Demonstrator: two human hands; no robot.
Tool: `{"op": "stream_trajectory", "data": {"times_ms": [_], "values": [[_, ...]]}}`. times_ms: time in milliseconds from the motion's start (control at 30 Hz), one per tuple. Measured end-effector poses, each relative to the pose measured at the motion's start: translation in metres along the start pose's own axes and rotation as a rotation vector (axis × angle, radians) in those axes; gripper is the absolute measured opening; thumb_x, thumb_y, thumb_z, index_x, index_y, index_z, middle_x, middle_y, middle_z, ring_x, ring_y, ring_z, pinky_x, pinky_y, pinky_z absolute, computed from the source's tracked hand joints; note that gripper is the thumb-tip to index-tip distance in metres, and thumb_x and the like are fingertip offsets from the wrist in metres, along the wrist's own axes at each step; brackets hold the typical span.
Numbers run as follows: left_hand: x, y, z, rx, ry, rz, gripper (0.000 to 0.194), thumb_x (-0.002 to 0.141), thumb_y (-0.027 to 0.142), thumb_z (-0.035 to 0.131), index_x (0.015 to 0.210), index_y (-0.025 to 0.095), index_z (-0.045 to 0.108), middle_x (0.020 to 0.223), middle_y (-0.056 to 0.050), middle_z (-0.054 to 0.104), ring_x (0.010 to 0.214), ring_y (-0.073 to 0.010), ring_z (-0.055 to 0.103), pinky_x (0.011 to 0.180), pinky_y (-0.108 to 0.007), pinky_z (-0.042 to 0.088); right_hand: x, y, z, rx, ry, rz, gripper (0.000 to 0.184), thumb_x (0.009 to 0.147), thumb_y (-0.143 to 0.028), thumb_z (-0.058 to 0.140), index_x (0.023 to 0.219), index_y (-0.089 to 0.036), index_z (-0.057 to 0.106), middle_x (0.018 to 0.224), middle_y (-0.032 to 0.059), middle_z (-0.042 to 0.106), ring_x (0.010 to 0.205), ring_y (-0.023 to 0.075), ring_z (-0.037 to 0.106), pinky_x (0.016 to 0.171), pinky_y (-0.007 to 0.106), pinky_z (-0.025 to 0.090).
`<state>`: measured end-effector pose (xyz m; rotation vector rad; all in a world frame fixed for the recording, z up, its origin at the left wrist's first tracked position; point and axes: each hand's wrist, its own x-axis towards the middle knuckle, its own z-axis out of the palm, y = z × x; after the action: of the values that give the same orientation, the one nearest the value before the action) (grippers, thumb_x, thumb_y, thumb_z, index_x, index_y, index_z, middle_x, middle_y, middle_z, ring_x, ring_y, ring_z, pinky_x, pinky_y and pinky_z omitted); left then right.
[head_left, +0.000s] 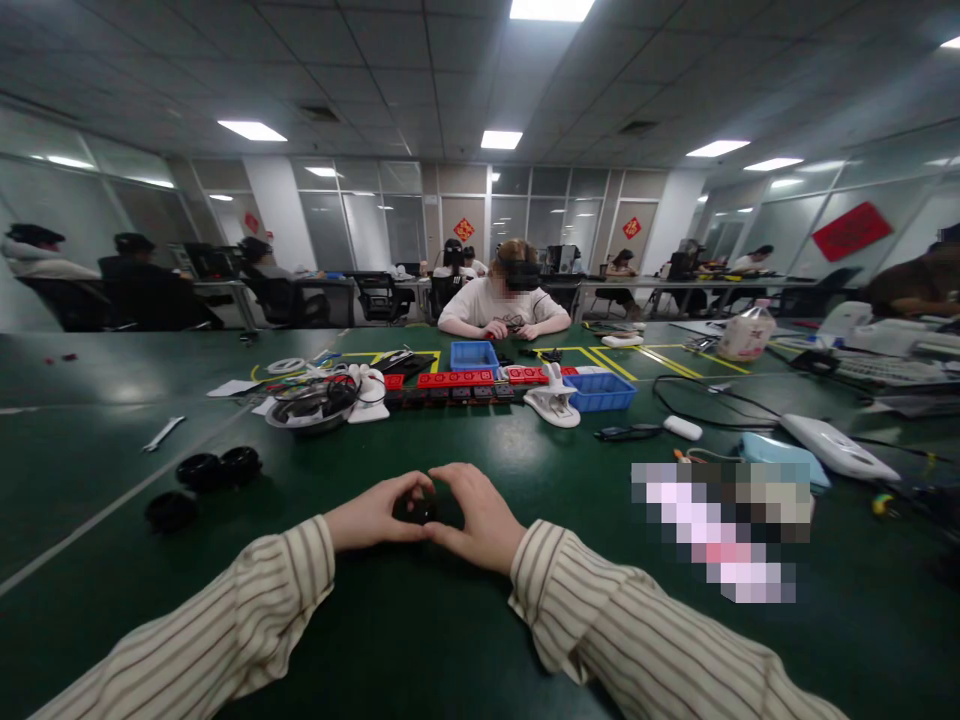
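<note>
My left hand and my right hand meet in front of me on the green table. Both have their fingers curled round a small black round part, which shows only partly between them. Striped sleeves cover both my forearms. To my left lie three black wheel-like parts: two together and one nearer the edge.
Beyond my hands sit a metal bowl of dark parts, red boxes, two blue bins, a white clamp-like tool and a wrench. Cables and white devices lie right. A person sits opposite; others work behind.
</note>
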<state>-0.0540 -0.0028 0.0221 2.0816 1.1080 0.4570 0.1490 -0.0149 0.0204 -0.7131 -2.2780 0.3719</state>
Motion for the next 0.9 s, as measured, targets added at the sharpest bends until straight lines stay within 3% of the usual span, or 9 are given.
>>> {"op": "stream_trajectory", "data": {"times_ms": [133, 233, 400, 500, 667, 833, 900], "values": [[-0.007, -0.003, -0.005, 0.162, 0.083, 0.017, 0.044, 0.072, 0.036, 0.061, 0.112, 0.022, 0.053, 0.108, -0.005, 0.054, 0.102, -0.0231, 0.050, 0.091, -0.036, 0.037, 0.000, 0.005, 0.000, 0.018, 0.050, 0.073, 0.033, 0.079, -0.029, 0.055, 0.109, -0.018, 0.048, 0.107, 0.0079, 0.051, 0.103, 0.0196, 0.045, 0.089, 0.035, 0.038], [-0.016, -0.012, -0.006, 0.183, 0.194, -0.066, 0.042, 0.070, 0.037, 0.062, 0.107, 0.021, 0.052, 0.109, -0.005, 0.056, 0.103, -0.0237, 0.051, 0.094, -0.039, 0.036, -0.001, 0.005, 0.000, 0.012, 0.043, 0.084, 0.026, 0.080, -0.027, 0.054, 0.103, -0.018, 0.052, 0.104, 0.0074, 0.051, 0.100, 0.0187, 0.046, 0.087, 0.034, 0.039], [-0.045, -0.029, -0.010, 0.434, 0.313, -0.139, 0.042, 0.069, 0.046, 0.061, 0.102, 0.022, 0.050, 0.104, -0.003, 0.061, 0.103, -0.0236, 0.052, 0.105, -0.051, 0.011, 0.000, 0.004, 0.003, -0.018, 0.040, 0.075, 0.023, 0.080, -0.026, 0.054, 0.101, -0.017, 0.053, 0.103, 0.0071, 0.051, 0.101, 0.0179, 0.046, 0.088, 0.032, 0.039], [-0.066, -0.036, -0.015, 0.548, 0.372, -0.189, 0.041, 0.074, 0.048, 0.055, 0.107, 0.024, 0.051, 0.110, -0.004, 0.059, 0.106, -0.0240, 0.051, 0.104, -0.050, 0.016, 0.000, 0.006, 0.005, -0.021, 0.049, 0.088, 0.020, 0.080, -0.024, 0.053, 0.099, -0.018, 0.054, 0.102, 0.0068, 0.051, 0.100, 0.0177, 0.047, 0.088, 0.032, 0.040], [-0.110, -0.049, -0.023, 0.597, 0.474, -0.346, 0.048, 0.075, 0.054, 0.048, 0.109, 0.020, 0.052, 0.110, -0.008, 0.057, 0.104, -0.0255, 0.051, 0.091, -0.040, 0.038, 0.000, 0.009, 0.008, -0.007, 0.052, 0.091, 0.016, 0.080, -0.020, 0.051, 0.095, -0.019, 0.055, 0.100, 0.0065, 0.051, 0.098, 0.0179, 0.048, 0.087, 0.034, 0.040], [-0.174, -0.055, -0.040, 0.754, 0.534, -0.519, 0.046, 0.076, 0.053, 0.046, 0.105, 0.019, 0.055, 0.100, -0.008, 0.061, 0.093, -0.0264, 0.056, 0.083, -0.039, 0.042, 0.001, 0.011, 0.010, 0.010, 0.036, 0.082, 0.011, 0.080, -0.020, 0.049, 0.089, -0.018, 0.056, 0.097, 0.0067, 0.052, 0.095, 0.0187, 0.049, 0.085, 0.036, 0.041], [-0.199, -0.054, -0.052, 0.834, 0.538, -0.514, 0.046, 0.075, 0.053, 0.048, 0.104, 0.018, 0.056, 0.098, -0.009, 0.062, 0.091, -0.0265, 0.056, 0.082, -0.039, 0.042, 0.001, 0.012, 0.011, 0.011, 0.029, 0.079, 0.011, 0.080, -0.019, 0.048, 0.088, -0.018, 0.056, 0.096, 0.0066, 0.052, 0.095, 0.0189, 0.050, 0.085, 0.036, 0.041]]}}
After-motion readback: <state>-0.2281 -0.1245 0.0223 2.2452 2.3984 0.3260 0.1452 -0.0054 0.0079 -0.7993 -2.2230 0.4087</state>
